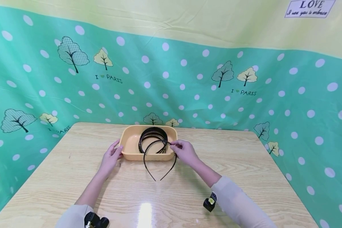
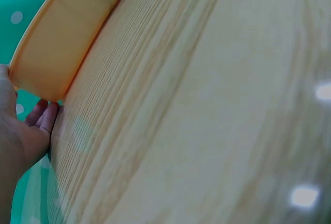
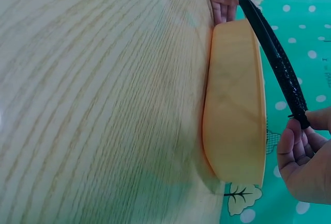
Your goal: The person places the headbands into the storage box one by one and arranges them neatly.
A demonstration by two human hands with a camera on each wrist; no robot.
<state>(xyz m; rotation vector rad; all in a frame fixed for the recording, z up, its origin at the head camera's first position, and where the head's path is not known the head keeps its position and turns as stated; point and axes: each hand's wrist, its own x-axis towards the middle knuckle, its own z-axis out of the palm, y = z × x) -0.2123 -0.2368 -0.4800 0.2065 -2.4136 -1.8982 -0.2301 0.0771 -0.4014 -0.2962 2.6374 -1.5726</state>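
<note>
A black toothed headband is pinched between the thumb and fingers of my right hand, over the front rim of a yellow-orange plastic basin. Its two ends point down toward me, as the head view shows. Inside the basin, toward its right half, several more black headbands lie nested together. My left hand grips the basin's left end, thumb at the rim and fingers low on the outer wall. In the right wrist view the held headband slants up and away from the fingertips.
The basin stands on a light wood-grain table, near its back edge. Behind and around the table hangs a green polka-dot cloth with tree prints. Each sleeve carries a small black wrist device, one of them the right wrist device.
</note>
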